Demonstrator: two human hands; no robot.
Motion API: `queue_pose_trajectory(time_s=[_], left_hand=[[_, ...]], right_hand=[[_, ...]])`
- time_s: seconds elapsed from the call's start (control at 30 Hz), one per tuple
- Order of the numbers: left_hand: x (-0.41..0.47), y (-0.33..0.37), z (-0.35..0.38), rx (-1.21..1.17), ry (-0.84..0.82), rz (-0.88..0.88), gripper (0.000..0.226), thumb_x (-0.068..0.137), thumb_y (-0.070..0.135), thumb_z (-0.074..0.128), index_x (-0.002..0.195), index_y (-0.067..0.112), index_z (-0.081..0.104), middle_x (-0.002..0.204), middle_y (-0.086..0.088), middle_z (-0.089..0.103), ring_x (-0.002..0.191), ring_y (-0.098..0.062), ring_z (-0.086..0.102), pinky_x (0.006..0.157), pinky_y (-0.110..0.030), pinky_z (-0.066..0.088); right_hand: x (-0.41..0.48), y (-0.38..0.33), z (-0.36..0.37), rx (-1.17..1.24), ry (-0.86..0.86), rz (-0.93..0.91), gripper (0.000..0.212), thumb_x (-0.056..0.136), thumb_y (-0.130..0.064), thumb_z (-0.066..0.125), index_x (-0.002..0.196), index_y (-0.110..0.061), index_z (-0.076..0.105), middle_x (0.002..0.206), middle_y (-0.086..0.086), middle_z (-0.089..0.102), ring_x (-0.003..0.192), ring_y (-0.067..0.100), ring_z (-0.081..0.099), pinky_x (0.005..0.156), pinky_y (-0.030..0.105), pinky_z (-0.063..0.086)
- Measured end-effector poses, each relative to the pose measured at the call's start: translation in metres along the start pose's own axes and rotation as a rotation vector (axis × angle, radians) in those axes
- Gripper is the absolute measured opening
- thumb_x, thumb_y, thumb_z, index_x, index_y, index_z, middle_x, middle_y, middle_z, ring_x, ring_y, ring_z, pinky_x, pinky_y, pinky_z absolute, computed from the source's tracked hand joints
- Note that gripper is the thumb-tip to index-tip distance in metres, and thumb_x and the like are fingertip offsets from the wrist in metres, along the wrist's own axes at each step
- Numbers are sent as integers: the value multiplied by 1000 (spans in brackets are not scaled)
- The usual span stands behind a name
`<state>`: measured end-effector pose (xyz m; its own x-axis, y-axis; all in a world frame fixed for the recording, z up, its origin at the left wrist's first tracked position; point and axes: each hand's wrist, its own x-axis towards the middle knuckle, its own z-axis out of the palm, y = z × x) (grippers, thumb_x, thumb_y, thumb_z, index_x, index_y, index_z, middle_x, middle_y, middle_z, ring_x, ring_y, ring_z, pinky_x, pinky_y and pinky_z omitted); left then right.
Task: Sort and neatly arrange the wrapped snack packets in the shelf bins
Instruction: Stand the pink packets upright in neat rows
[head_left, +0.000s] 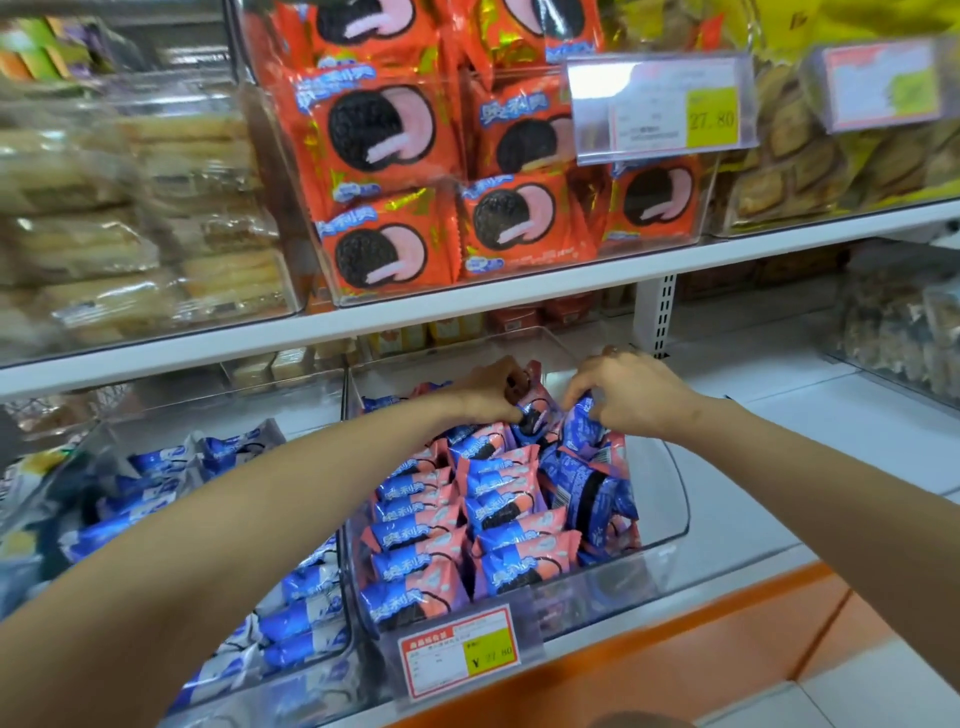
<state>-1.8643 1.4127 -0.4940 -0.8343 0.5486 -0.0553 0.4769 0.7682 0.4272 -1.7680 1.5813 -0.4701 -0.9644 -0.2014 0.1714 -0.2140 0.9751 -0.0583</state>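
A clear plastic bin on the lower shelf holds several blue-and-pink cookie packets standing in two rows, with looser ones piled at its right side. My left hand reaches to the back of the bin and grips a packet there, its fingers curled over the packet's top. Just right of it, my right hand pinches another blue packet. Both forearms stretch over the bin from the near side.
To the left stands a bin of blue-and-white packets. The upper shelf carries a bin of orange cookie packets, pale biscuit packs and yellow packs. A price tag hangs on the bin's front. An orange ledge runs below.
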Motion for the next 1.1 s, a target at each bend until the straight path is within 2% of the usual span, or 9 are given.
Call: queue_pose_trajectory(time_s=[0.13,0.23,0.27,0.4,0.5,0.67,0.83,1.0,1.1], left_hand=[[0,-3,-2,-69,13,66,36,82,4,63,107,15,39,105,-12,59,94,-28,59,77,-43,51],[6,-1,-10,-37,-16,146,21,85,-3,55,93,14,44,84,0,55,73,-14,51,56,-17,39],[9,-1,-13,-12,-13,164,20,86,-5,53,88,14,47,83,0,55,73,-14,50,55,-14,35],[20,-6,-19,97,-12,205,13,89,2,55,97,5,64,107,-7,65,89,-11,53,66,-6,36],[22,-7,-18,149,1,212,17,85,23,67,98,12,67,102,-1,66,87,-12,57,76,-22,43],[23,-7,-12,260,128,289,29,77,9,72,102,3,58,108,-7,59,92,-16,48,67,-22,27],[25,-5,-10,362,135,294,29,78,11,69,103,5,57,114,-10,56,109,-24,49,81,-30,31],[11,-5,-28,190,128,313,30,86,15,65,114,8,60,107,-3,62,97,-16,56,78,-23,38],[-5,-7,-35,-18,91,290,20,91,18,59,104,3,62,100,-7,65,96,-23,61,77,-26,41]], right_hand=[[0,-2,3,27,5,33,46,78,-1,50,106,-35,67,118,-7,63,111,19,52,78,25,33],[0,-2,6,73,28,51,48,78,1,47,105,-33,68,118,-5,63,107,20,55,72,25,38],[1,-2,7,89,30,56,48,78,2,47,105,-32,68,118,-5,64,106,20,56,72,26,40],[1,-1,7,103,24,60,50,77,3,46,104,-32,69,119,-6,63,105,19,56,70,26,40],[1,-2,6,91,9,40,54,77,5,43,106,-34,68,121,-8,63,108,18,56,69,26,38],[1,-4,3,69,-25,10,52,79,5,46,108,-32,68,120,-7,63,109,18,53,69,23,33],[3,-2,-1,79,42,44,28,82,-10,64,98,-32,72,106,-5,69,101,16,58,77,27,43],[11,2,-4,139,101,123,20,81,-22,70,100,-30,72,101,-5,71,96,15,62,71,22,39],[23,8,-3,237,136,181,21,81,-23,69,101,-28,72,105,-2,70,102,19,60,77,23,43]])
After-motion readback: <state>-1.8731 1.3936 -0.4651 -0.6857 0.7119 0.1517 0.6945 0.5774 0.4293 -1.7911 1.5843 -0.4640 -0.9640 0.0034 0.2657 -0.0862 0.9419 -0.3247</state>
